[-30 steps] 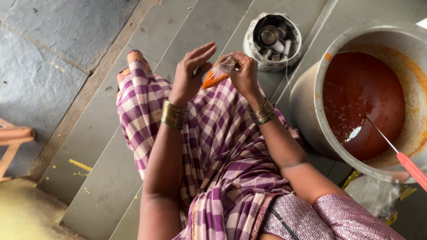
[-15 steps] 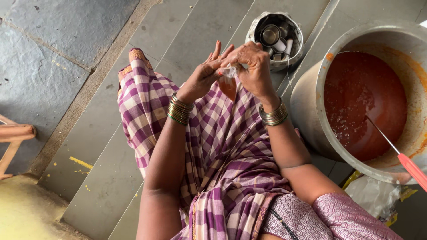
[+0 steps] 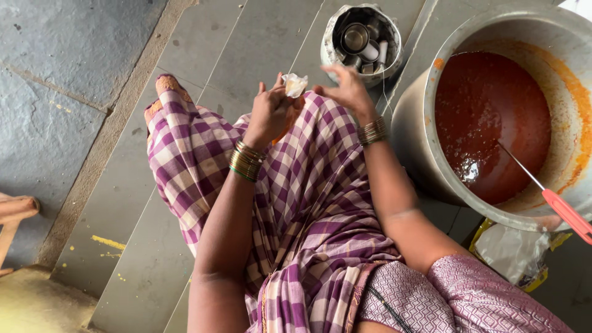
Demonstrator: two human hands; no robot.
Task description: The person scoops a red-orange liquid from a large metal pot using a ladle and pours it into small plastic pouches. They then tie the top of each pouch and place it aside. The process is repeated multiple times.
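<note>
I sit on stone steps with a purple and white checked cloth over my lap. My left hand (image 3: pixel 269 114) is raised over my knee and grips a small clear plastic pouch (image 3: pixel 295 84) with an orange filling that hangs down behind the fingers. My right hand (image 3: pixel 343 90) is just to the right of the pouch, fingers spread, not touching it. Both wrists carry gold bangles.
A big metal pot (image 3: pixel 414 132) of dark red sauce stands at the right, with a red-handled ladle (image 3: pixel 564 210) leaning in it. A round steel tin (image 3: pixel 361 39) of small containers sits ahead. A crumpled plastic bag (image 3: pixel 513 253) lies under the pot. Wooden furniture (image 3: pixel 15 213) is at the left.
Both hands worked the pouch together a second ago. Now my right hand has let go and moved right, while the left hand keeps the pouch with its top bunched.
</note>
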